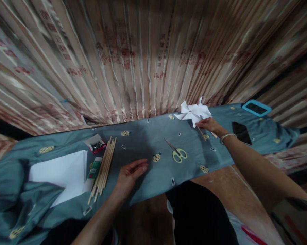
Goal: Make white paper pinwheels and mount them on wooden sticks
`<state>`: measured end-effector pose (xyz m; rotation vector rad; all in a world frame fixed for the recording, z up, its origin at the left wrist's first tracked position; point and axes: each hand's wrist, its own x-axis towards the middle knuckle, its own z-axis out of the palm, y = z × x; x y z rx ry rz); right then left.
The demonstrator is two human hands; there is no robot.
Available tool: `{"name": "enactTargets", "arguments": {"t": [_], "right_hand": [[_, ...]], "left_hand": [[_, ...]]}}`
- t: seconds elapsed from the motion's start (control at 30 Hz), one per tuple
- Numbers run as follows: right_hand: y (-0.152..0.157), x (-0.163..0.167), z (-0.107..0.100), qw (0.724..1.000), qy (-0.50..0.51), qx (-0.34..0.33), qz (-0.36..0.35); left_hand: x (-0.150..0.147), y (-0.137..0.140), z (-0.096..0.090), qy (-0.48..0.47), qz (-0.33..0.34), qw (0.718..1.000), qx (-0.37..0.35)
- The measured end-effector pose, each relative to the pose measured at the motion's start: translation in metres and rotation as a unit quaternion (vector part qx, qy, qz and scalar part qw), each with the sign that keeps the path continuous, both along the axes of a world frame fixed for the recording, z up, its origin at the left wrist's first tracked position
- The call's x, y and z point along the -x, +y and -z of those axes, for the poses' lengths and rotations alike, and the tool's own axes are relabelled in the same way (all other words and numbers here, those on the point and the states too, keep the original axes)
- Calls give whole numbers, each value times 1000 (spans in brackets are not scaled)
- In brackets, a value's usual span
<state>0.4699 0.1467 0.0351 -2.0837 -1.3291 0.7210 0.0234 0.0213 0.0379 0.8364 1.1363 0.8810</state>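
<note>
At the right part of the cloth-covered table, my right hand (206, 124) is closed, fingertips pinched on a white paper pinwheel (191, 113) near its wooden stick (201, 133). The pinwheel lies near the table's far edge, a dark pin at its centre. A second stick end (214, 135) shows beside my wrist; where it leads is hidden. My left hand (131, 174) rests low over the cloth, fingers loosely stretched and nothing in them. Between both hands lie scissors (179, 155) with light green handles, blades pointing away.
Left of my left hand lie several wooden sticks (104, 170), a green glue stick (94, 168), a small open box of pins (97, 146) and white paper sheets (64, 173). A dark phone (241, 132) and a blue-framed device (256, 108) are at right. A curtain (148, 61) hangs behind the table.
</note>
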Motion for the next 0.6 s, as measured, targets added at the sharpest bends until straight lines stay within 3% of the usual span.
{"name": "enactTargets", "arguments": {"t": [0.33,0.6], "right_hand": [[6,1,3,999,-5,18,45],[2,6,2,994,-93,26,55]], "left_hand": [[0,-1,-2,-3,-2,1000,6],[0,-1,0,-4,-1,1000,-10]]}}
